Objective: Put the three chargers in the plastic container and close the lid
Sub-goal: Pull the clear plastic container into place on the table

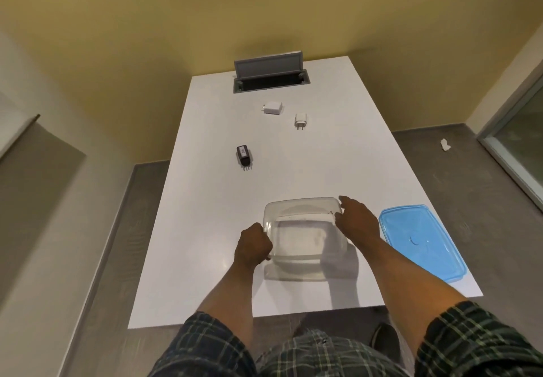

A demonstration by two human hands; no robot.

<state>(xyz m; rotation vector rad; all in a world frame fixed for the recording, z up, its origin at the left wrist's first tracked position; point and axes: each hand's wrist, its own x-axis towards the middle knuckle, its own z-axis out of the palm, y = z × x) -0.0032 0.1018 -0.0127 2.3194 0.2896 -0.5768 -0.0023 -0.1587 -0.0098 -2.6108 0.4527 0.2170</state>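
A clear plastic container (302,230) stands empty on the white table (205,230), near its front edge. My left hand (252,244) grips the container's left rim with curled fingers. My right hand (357,221) rests on its right rim, fingers spread over the far corner. The blue lid (420,241) lies flat on the table to the right of the container. Farther back lie three chargers: a black charger (244,155) at the middle left, a white square charger (273,108) at the back, and a small white charger (300,120) to its right.
An open grey cable hatch (269,75) is set into the table's far end. Grey floor runs along both sides, with a crumpled white scrap (445,144) on the right. A yellow wall stands behind the table.
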